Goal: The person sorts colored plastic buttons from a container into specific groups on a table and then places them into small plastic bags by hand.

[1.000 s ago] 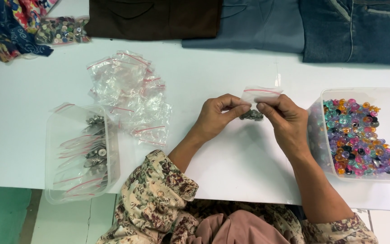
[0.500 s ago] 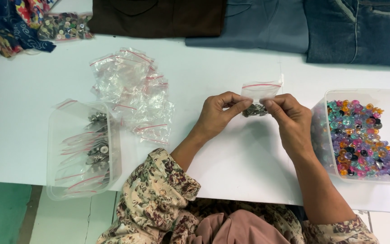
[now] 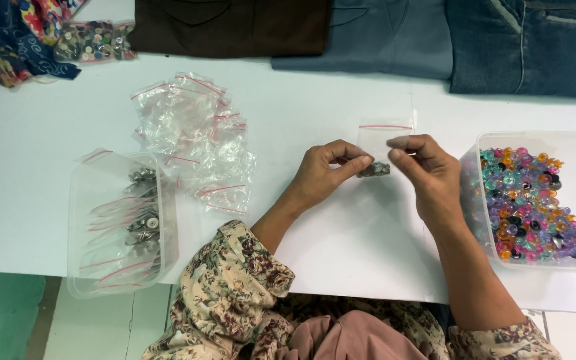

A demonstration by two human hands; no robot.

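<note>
Small clear bag (image 3: 383, 143) with a red strip near its top is pinched from both sides: the left hand (image 3: 321, 175) grips its lower left edge with closed fingers (image 3: 353, 163), and the right hand (image 3: 428, 175) nips its right side between thumb and forefinger. Dark metal bits (image 3: 373, 170) sit in the bag's bottom, just beyond the left fingertips and between the two hands. Right of the right hand, a clear tub (image 3: 535, 140) holds many-coloured beads (image 3: 531, 203). Well to the left of the left hand, another clear tub (image 3: 120, 223) holds filled bags with metal pieces, and a heap of empty bags (image 3: 191, 137) lies on the white desk (image 3: 341, 93).
</note>
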